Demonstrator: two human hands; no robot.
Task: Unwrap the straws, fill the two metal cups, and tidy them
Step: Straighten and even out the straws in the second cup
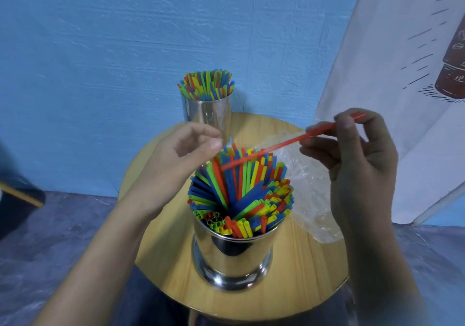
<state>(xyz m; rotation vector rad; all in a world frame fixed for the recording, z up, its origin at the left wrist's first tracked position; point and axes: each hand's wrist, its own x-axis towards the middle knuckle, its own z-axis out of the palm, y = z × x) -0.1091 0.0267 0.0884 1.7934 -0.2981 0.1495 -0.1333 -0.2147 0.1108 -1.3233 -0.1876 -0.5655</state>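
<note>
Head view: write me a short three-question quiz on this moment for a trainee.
1. True or false: the far cup and the near cup both hold straws.
2. Which hand pinches the red straw?
3. Fill in: the wrap lies on the table, to the near cup's ___.
Key: 1 true; 2 right hand; 3 right.
</note>
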